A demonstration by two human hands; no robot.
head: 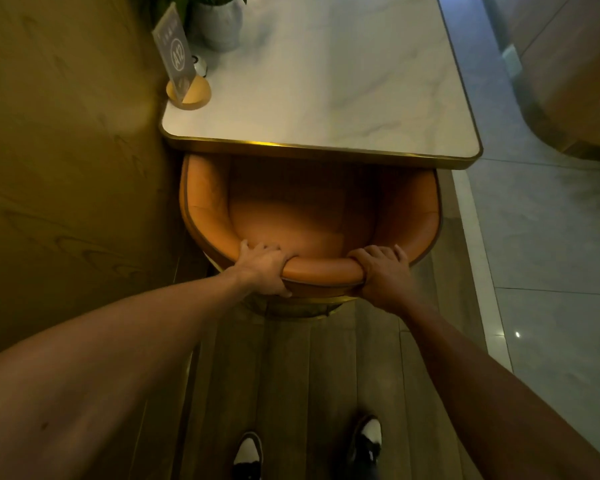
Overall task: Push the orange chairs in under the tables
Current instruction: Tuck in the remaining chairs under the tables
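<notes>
An orange chair (305, 216) with a curved padded back stands in front of me. The front of its seat is tucked under the near edge of a white marble table (326, 84) with a gold rim. My left hand (264, 268) grips the top of the backrest on its left side, fingers curled over the padding. My right hand (381, 271) grips the same backrest on its right side. Both arms reach forward from the bottom of the view.
A wood-panelled wall (66, 150) runs close along the left of chair and table. On the table's far left stand a table-number sign (179, 62) on a round wooden base and a grey plant pot (219, 22). Tiled floor (551, 254) lies to the right. My shoes (364, 441) stand on wooden floorboards.
</notes>
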